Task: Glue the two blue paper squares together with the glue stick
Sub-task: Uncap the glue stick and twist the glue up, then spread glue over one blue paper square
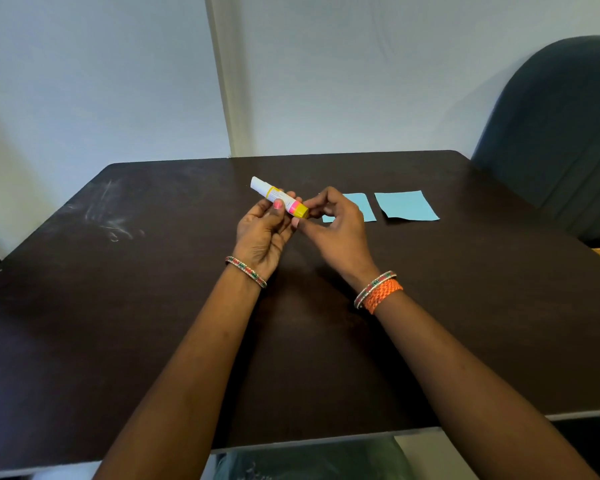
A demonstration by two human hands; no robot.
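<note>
the glue stick is held above the dark surface, tilted, white end up and away, yellow end toward the right hand. the left hand is wrapped round the barrel, thumb pressed across the label. the right hand's fingertips are pinched on the yellow end; whether that end is a cap or a twist base cannot be told. judgement: the split hold steadies the barrel so the end can be turned or pulled, making the stick ready for use.

the near blue square lies flat just beyond the right hand, partly hidden by it. the far blue square lies flat beside it to the right, a narrow gap between, not touching. neither shows glue, as far as can be seen.

both squares sit toward the far right of the surface, back from its edges. open room lies to the left and toward the person. a chair stands past the right corner.
</note>
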